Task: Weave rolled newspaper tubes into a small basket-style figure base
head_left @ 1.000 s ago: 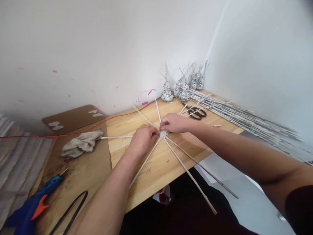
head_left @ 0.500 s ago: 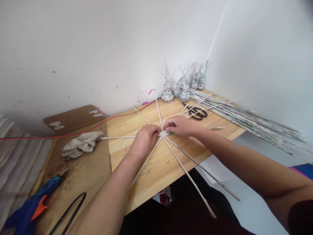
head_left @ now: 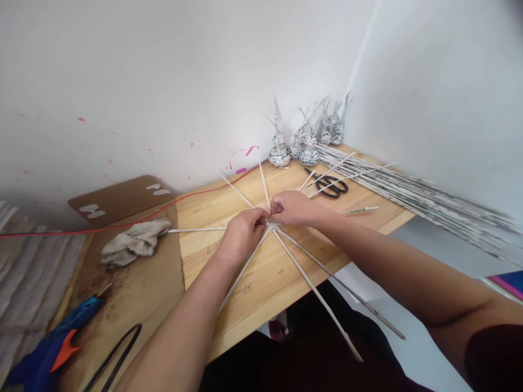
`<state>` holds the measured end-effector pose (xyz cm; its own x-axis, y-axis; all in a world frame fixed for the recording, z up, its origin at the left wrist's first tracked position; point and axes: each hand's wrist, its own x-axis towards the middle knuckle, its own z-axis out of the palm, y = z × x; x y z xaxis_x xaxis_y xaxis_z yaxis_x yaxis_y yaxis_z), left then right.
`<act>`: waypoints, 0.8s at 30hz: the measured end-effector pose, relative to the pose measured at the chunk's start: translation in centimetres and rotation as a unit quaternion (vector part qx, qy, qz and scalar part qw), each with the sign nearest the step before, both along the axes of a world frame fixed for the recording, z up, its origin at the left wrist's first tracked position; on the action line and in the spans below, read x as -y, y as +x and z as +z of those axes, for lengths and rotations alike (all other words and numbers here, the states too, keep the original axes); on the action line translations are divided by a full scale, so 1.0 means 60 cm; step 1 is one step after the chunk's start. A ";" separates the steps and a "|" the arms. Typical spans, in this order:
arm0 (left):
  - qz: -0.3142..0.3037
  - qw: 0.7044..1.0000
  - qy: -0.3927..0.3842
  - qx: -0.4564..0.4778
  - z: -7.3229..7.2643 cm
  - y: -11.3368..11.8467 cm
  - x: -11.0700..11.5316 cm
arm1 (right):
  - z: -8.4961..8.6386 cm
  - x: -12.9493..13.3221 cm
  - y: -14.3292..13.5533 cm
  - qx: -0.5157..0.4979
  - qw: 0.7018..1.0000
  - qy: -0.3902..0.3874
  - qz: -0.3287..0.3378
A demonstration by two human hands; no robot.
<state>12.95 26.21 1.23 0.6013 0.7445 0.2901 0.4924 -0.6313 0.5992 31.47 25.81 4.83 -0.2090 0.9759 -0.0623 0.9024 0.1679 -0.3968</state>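
Several rolled paper sticks spread like spokes from a small woven centre on the wooden tabletop. My left hand grips this star of paper sticks at the left of its centre, fingers bent and pressed together. Just across the centre, my right hand is closed, its thumb and fingers pinched at the far right side of the weave. What the right fingertips pinch is too small and too hidden to name. Some spokes pass out of sight under both hands.
Black scissors lie behind my right hand. A bundle of paper sticks overhangs the table's right edge. Several woven paper figures stand by the wall. On the left are a crumpled cloth, a blue glue gun and a red cord.
My right hand has shifted slightly up and left at the weave's centre. The left hand stays in place, and the whole view has moved a little.
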 end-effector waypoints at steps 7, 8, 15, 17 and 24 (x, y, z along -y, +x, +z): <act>0.003 1.000 0.004 -0.014 0.003 0.000 0.000 | 0.007 -0.007 0.004 -0.012 0.999 -0.041 0.010; 0.002 1.000 0.005 -0.014 0.003 0.000 0.000 | 0.007 -0.008 0.004 -0.012 0.999 -0.041 0.012; 0.007 0.999 0.025 -0.025 0.002 0.000 0.003 | 0.003 -0.007 0.002 -0.011 0.999 -0.028 0.020; 0.010 0.999 0.032 -0.033 0.003 0.000 0.003 | 0.003 -0.007 0.003 -0.016 0.999 -0.027 0.020; 0.018 0.998 0.014 -0.051 0.010 0.004 0.001 | 0.004 -0.004 0.019 -0.036 0.999 -0.006 0.036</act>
<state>13.17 26.15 1.81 0.6016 0.7586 0.2502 0.5731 -0.6281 0.5264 32.59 26.06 5.05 -0.2830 0.9575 -0.0555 0.8573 0.2266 -0.4623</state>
